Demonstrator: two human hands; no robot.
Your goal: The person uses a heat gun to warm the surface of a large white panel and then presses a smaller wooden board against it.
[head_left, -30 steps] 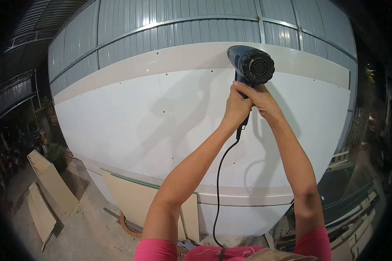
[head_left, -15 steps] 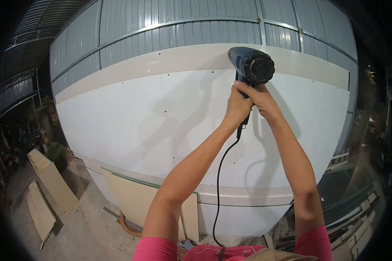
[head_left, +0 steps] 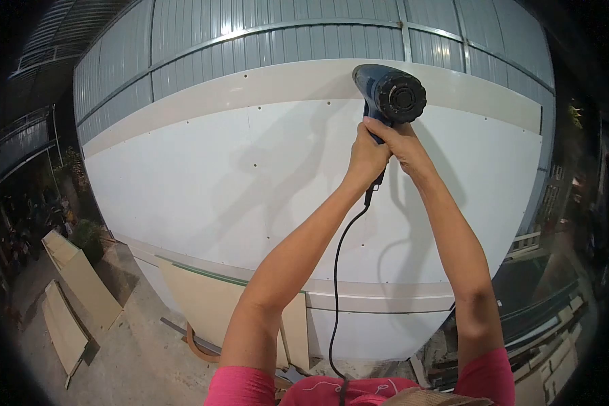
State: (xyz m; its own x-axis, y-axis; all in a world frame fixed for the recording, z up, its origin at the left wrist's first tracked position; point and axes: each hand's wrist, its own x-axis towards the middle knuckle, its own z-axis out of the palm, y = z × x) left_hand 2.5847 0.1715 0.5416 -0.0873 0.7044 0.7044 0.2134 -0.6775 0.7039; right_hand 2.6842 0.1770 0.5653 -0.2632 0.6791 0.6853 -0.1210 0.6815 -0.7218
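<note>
A blue heat gun [head_left: 373, 82] with a round black vented back end is held up in front of a large white panel [head_left: 183, 183]. Its nozzle is hidden behind the body. My left hand [head_left: 369, 157] is closed around the handle from the left. From the right, my right hand [head_left: 404, 143] wraps the same handle just under the body, its fingers overlapping the left hand. A black power cord [head_left: 337, 271] hangs from the handle's base down to my pink shirt. Along the panel's upper part runs a beige strip [head_left: 203, 101] with screw holes.
Behind the panel rises a corrugated metal wall [head_left: 304, 44]. Cream boards [head_left: 203, 298] lean against the panel's lower edge. More boards [head_left: 81, 277] stand on the concrete floor [head_left: 139, 345] at left. Stacked strips of material [head_left: 541, 338] lie at lower right.
The whole scene sits slightly higher in the view, apparently from a small head tilt. Both hands keep their hold on the heat gun, with little visible movement against the panel.
</note>
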